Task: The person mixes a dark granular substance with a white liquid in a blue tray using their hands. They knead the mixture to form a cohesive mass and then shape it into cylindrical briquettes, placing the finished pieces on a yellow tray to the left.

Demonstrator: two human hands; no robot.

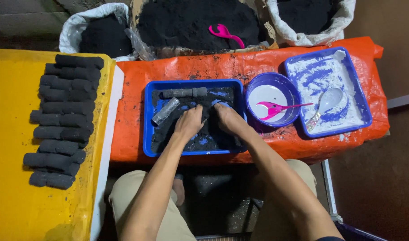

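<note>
Both hands press flat into black powder (204, 134) in the blue tray (147, 117) on the orange-covered counter (128, 111): left hand (189, 121) and right hand (226, 117) lie loose, fingers spread, gripping nothing. Two white sacks (72, 31) of powder behind are cut off at the top, fingertips partly buried.

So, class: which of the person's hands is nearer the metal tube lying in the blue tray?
Left. The left hand rests on the black powder just right of the metal tube; the right hand lies further right.
</note>
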